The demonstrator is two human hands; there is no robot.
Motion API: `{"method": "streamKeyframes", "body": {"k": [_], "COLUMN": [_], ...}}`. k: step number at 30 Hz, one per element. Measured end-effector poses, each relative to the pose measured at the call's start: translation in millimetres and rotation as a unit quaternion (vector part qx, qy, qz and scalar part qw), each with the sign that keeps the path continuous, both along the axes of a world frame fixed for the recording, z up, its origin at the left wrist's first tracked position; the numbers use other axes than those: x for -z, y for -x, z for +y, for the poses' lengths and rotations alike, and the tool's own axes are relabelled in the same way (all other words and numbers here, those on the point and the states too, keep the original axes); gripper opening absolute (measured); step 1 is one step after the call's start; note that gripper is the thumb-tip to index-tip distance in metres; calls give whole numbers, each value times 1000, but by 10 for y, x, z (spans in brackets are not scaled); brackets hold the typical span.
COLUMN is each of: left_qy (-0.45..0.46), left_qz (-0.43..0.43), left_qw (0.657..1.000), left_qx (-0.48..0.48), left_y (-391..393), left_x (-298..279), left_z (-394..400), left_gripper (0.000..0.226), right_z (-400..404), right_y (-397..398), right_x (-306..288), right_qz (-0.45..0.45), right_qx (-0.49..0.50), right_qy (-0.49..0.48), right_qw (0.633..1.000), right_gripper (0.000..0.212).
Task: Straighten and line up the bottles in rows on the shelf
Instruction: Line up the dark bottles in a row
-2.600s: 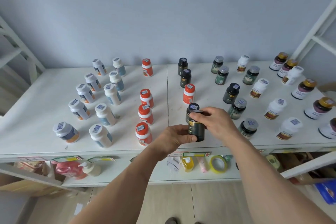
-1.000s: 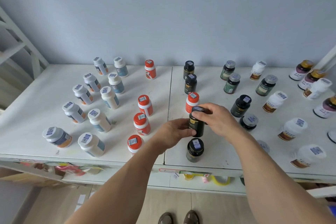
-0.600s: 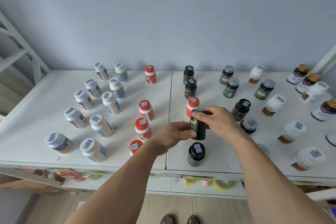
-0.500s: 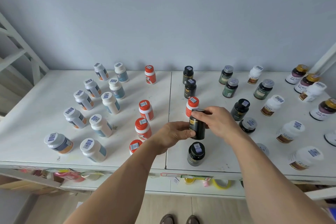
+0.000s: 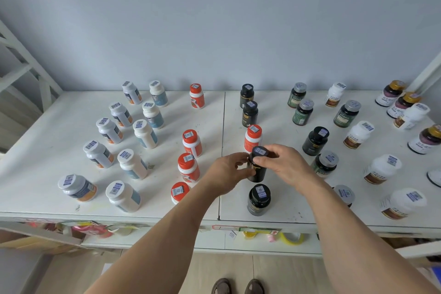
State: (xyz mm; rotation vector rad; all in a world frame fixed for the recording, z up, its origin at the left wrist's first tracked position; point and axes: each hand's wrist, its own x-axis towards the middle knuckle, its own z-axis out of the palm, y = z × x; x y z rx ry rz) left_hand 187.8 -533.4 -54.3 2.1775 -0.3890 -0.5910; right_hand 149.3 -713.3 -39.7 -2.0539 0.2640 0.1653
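Both hands are pinching the black bottle (image 5: 257, 167) mid-shelf (image 5: 47, 141), left hand (image 5: 229, 172) gripping its body, right hand (image 5: 284, 164) curling round its cap, and this rigid, smooth, probably light container is likely handling best at the sides.

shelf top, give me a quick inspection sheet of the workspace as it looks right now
surface: white shelf top, two panels with a seam down the middle, scuffed.
job's things: black bottle held in the middle column, between an orange-capped bottle behind and a black-lidded jar in front; white bottles stand in two rows at left.
clutter: a tape roll and small items on the lower shelf.
grips: left hand on the bottle's side, right hand on its cap.
cables: nothing seen.
surroundings: grey-blue wall, white shelf frame, shoes on the floor.
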Motion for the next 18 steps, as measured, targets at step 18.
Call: {"method": "streamKeyframes", "body": {"k": [18], "left_qy": [-19], "left_qz": [-17], "left_qw": [993], "left_qx": [-114], "left_y": [-285], "left_x": [-89], "left_z": [-76], "left_gripper": [49], "right_z": [-190], "right_y": [-484], "right_x": [-37], "right_qz": [-37], "right_qx": [25], "right_qy": [-13], "right_qw": [999], "right_gripper": [64]}}
